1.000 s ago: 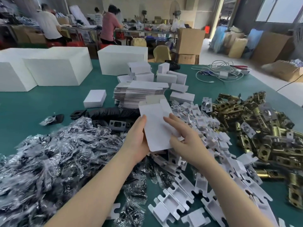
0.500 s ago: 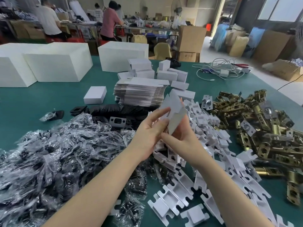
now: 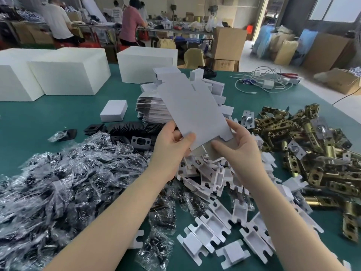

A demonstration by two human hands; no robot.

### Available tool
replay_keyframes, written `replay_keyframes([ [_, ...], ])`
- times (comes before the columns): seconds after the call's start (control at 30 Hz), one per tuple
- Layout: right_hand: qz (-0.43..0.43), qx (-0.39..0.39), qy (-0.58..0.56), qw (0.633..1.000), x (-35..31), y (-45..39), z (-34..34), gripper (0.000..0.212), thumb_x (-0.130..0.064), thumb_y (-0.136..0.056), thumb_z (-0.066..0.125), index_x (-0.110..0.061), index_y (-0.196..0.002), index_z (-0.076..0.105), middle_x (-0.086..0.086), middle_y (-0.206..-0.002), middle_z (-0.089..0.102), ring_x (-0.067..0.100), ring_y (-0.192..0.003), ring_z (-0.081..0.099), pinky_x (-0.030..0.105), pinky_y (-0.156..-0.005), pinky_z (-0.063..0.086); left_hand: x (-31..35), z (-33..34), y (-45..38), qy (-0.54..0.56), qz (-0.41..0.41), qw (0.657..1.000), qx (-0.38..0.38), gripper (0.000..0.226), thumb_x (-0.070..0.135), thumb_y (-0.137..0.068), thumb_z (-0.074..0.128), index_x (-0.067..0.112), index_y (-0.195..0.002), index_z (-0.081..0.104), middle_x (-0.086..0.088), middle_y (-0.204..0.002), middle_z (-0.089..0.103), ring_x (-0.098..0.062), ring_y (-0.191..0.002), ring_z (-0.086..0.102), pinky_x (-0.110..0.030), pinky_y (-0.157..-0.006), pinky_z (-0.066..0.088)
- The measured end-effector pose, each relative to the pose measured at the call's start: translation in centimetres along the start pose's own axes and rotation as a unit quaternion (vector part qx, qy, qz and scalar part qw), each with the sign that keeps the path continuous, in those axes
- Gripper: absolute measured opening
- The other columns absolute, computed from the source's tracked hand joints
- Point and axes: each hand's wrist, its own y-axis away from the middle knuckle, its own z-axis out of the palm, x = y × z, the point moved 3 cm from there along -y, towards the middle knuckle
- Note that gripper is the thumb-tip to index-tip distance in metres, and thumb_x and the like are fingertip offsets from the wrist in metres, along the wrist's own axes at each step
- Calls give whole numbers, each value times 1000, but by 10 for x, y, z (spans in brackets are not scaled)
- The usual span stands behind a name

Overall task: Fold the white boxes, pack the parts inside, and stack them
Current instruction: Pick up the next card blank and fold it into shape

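— Between my two hands, what is held?

— One flat box blank [image 3: 192, 112], white, unfolded, tilted up and away from me above the table. My left hand [image 3: 172, 147] pinches its lower left corner, thumb on the near face, fingers curled behind. My right hand [image 3: 237, 145] holds the lower right edge: fingers along that side, thumb pressed on the brown inner flap at the bottom. Both hands are closed on the blank; neither is free.

— Where does the blank lie relative to the rest?

— Directly beyond it, and partly hidden by it, is the stack of flat blanks [image 3: 151, 110]. Below my hands lies a heap of white plastic inserts [image 3: 211, 225]. At my left, a mound of bagged black parts [image 3: 64, 180]; at my right, a pile of brass latches [image 3: 312, 145]. All rest on the green table [image 3: 39, 118].

— Containers and contents?

— One small folded box [image 3: 113, 111], closed, sits left of the stack; more small folded boxes [image 3: 216, 89] cluster behind the blank. Contents cannot be seen. Three large white cartons [image 3: 68, 73] stand at the far edge, also closed.
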Motion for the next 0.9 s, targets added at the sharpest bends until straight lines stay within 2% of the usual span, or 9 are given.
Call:
replay_keyframes([
  [0.1,-18,17,84,996,-1,3,6,60,-19,-83,77,-35,-134,50,-13,-122,60,9,-111,61,40,-97,54,1,2,1,-19,-15,1000,-5,32,11,-92,62,27,-119,56,-17,-109,69,-40,-101,66,-63,-80,56],
  [0.17,-11,23,98,995,0,5,8,59,-26,-83,77,-43,-131,46,-14,-126,58,9,-113,59,41,-98,53,0,2,2,-25,-21,999,-21,48,15,-82,69,23,-126,52,-16,-111,68,-40,-102,66,-62,-78,56],
  [0.27,5,26,107,994,2,7,13,61,-33,-83,77,-37,-135,47,-6,-128,61,14,-114,61,42,-97,53,-6,4,4,-54,0,998,-46,75,8,-74,77,21,-138,39,-3,-122,65,-19,-112,65,-35,-82,59],
  [0.33,12,18,107,994,1,8,16,60,-33,-84,76,-34,-137,49,-9,-125,64,13,-113,62,42,-97,53,-12,5,5,-57,-1,998,-41,76,7,-77,78,23,-137,34,1,-126,61,-12,-114,63,-24,-80,57],
  [0.43,-5,-32,124,992,-3,8,17,37,-22,-86,70,-48,-110,59,-15,-103,71,9,-97,68,44,-90,56,-16,5,5,-50,-27,998,-18,75,23,-70,78,30,-129,33,4,-118,63,-11,-107,66,-30,-79,59],
  [0.5,1,-75,106,992,-6,8,16,42,-17,-87,69,-57,-97,61,-13,-102,72,13,-97,69,46,-92,55,-16,5,4,-51,-26,998,-22,75,21,-69,75,31,-131,34,6,-116,64,-10,-103,67,-36,-80,60],
  [0.67,13,-77,103,992,-4,8,16,38,-14,-87,65,-38,-118,61,-1,-105,72,25,-98,68,51,-91,54,-14,3,5,-87,13,995,-53,84,4,-73,74,20,-143,32,5,-125,59,-9,-115,61,-31,-86,57],
  [0.8,5,-10,133,991,-4,9,17,28,-18,-91,62,-41,-108,60,-6,-100,69,18,-93,66,44,-84,57,-16,6,5,-86,16,993,-76,83,-5,-80,73,20,-146,28,6,-129,55,-2,-113,59,-27,-84,57],
  [0.9,-23,-11,205,978,-6,9,15,24,-26,-92,62,-31,-115,60,-6,-100,69,16,-92,64,36,-78,56,-19,7,5,-34,-23,996,-76,81,1,-74,71,25,-142,35,-1,-120,63,-13,-98,68,-45,-82,58],
])
